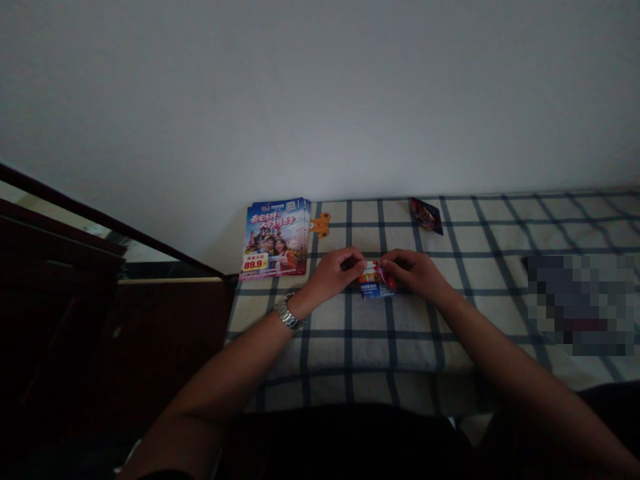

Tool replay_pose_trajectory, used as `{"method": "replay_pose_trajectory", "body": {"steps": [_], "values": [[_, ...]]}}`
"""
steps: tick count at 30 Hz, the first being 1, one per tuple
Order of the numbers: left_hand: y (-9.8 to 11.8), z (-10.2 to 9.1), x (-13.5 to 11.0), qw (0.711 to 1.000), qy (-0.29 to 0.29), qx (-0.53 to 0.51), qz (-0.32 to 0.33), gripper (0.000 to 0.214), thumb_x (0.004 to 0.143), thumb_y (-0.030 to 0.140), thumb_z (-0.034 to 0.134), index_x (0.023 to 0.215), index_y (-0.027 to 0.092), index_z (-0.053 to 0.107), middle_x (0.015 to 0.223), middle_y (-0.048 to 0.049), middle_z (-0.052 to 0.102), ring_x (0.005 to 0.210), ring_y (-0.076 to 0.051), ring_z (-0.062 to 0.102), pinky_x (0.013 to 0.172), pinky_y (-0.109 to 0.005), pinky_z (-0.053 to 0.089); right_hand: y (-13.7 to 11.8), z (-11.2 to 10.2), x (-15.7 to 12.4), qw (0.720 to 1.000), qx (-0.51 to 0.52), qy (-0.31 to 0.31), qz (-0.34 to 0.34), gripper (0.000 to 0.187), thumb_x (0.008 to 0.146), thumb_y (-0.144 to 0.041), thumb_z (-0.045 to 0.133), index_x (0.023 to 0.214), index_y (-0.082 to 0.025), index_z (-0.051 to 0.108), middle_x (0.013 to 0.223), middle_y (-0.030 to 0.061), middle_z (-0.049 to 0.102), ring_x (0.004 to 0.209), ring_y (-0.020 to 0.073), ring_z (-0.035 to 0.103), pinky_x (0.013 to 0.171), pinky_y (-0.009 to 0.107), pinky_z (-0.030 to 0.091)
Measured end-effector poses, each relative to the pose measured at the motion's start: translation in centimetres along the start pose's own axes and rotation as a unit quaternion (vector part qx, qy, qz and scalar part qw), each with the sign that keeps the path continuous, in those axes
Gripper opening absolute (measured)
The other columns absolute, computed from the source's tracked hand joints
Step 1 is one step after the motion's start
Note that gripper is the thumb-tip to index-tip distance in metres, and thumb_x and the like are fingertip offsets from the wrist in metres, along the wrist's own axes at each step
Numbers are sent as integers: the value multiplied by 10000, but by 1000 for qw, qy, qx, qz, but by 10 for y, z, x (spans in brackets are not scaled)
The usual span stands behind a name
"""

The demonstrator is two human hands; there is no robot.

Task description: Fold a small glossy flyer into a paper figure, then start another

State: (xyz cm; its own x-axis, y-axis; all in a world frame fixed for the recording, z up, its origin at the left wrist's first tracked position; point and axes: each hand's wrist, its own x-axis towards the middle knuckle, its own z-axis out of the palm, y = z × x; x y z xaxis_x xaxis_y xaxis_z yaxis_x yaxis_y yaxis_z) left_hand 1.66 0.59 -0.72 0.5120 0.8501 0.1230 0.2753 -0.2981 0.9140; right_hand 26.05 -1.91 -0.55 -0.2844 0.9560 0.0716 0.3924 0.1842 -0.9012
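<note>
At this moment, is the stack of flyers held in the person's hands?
No, the stack of flyers lies on the checked cloth, while the left hand and right hand hold a small colourful paper.

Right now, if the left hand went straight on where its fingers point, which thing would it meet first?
The folded printed paper, right at the fingertips of the left hand; just past it, probably the right hand. With one view, exact depth is unclear.
</note>
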Motion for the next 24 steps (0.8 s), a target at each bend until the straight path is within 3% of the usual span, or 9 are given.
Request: {"method": "replay_pose_trajectory", "body": {"steps": [8, 24], "values": [[3, 4, -2, 1000, -8, 18, 20, 313, 1026, 472, 584, 985, 185, 702, 893, -15, 712, 803, -151, 644, 715, -260, 463, -1, 2, 0, 1000, 0, -12, -12, 344, 961, -532, 650, 953, -208, 768, 848, 43, 782, 733, 197, 698, 674, 305, 530], [6, 5, 0, 1000, -8, -1, 14, 275, 1004, 439, 608, 945, 183, 689, 868, -17, 706, 781, -150, 631, 704, -257, 459, 1, 5, -1, 999, 36, -27, 3, 297, 963, -495, 664, 937, -209, 738, 815, 26, 742, 703, 166, 657, 640, 285, 504]]}}
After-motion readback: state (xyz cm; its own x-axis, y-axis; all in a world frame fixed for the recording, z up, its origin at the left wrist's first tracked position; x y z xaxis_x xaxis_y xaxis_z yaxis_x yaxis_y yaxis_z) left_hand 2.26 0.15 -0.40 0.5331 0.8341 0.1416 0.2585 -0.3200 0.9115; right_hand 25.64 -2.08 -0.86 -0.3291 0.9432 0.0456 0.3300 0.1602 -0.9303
